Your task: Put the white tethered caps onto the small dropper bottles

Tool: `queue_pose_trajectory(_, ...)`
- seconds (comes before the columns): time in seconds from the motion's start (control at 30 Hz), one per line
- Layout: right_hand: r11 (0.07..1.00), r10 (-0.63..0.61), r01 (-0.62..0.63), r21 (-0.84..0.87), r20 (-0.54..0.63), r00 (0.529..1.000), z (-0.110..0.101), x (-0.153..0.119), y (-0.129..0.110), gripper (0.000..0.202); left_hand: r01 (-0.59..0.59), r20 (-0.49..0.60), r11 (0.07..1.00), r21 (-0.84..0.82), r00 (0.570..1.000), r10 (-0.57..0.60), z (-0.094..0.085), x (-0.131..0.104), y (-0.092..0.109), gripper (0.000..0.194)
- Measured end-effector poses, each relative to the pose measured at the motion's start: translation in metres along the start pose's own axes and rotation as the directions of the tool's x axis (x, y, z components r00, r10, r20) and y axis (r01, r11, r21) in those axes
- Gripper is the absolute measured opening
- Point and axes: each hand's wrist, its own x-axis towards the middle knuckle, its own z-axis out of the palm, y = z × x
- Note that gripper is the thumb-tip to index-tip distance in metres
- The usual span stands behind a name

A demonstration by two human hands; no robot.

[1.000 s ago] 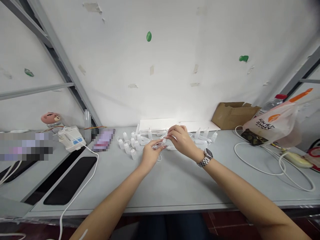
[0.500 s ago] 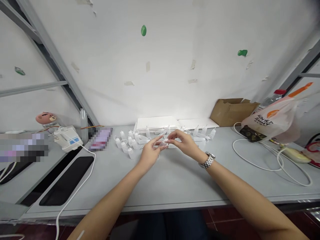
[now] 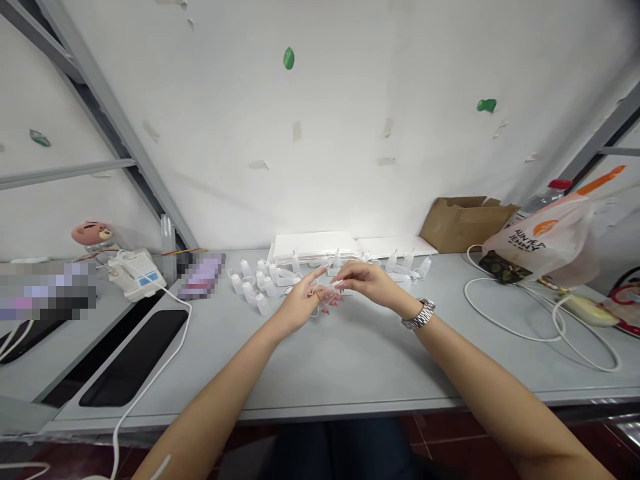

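Both my hands meet over the grey desk, in front of small translucent bottles. My left hand (image 3: 301, 301) is closed on a small clear plastic bottle (image 3: 327, 295), its index finger stretched forward. The fingertips of my right hand (image 3: 364, 280) are pinched together at the near end of that bottle; what they grip is too small to make out. A thin loop hangs below my left fingers. Several bottles (image 3: 261, 305) with thin pointed tips stand to the left of my hands, and others (image 3: 392, 261) stand or lie behind them and to the right.
White sheets or boxes (image 3: 315, 245) lie against the wall. A cardboard box (image 3: 463, 225), a plastic bag (image 3: 545, 233) and a looped white cable (image 3: 493, 335) are at the right. At the left are a black phone-like slab (image 3: 134, 358), a purple phone (image 3: 203, 275) and a white power adapter (image 3: 135, 275).
My left hand has turned, and more of its fingers show under the bottle. My right hand has shifted slightly to the right, its fingertips still at the bottle.
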Motion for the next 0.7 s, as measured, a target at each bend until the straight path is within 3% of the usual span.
queue_pose_trajectory(0.13, 0.999, -0.037, 0.038, 0.009, -0.026, 0.999, 0.002, -0.001, 0.002, 0.013, 0.026, 0.018, 0.999, -0.038, 1.0, -0.025, -0.003, 0.002, 0.0, 0.067)
queue_pose_trajectory(0.33, 0.962, -0.094, 0.091, -0.258, -0.001, 0.996, 0.001, -0.003, 0.002, 0.01, 0.013, -0.002, 0.999, -0.038, 1.0, -0.013, 0.0, 0.0, 0.001, 0.072)
queue_pose_trajectory(0.5, 0.917, -0.05, 0.054, -0.395, 0.02, 0.999, 0.008, -0.006, 0.006, 0.011, 0.015, -0.131, 0.995, 0.098, 0.991, -0.002, -0.001, 0.001, -0.004, 0.072)
queue_pose_trajectory(0.6, 0.936, 0.016, -0.015, -0.352, -0.002, 1.0, 0.014, -0.006, 0.011, 0.01, 0.022, -0.239, 0.982, 0.187, 0.971, 0.024, -0.001, 0.002, -0.006, 0.073)
queue_pose_trajectory(0.7, 0.977, 0.062, -0.066, -0.203, -0.023, 0.998, 0.013, -0.004, 0.017, 0.008, 0.007, -0.282, 0.969, 0.246, 0.957, 0.065, 0.0, 0.002, -0.005, 0.069)
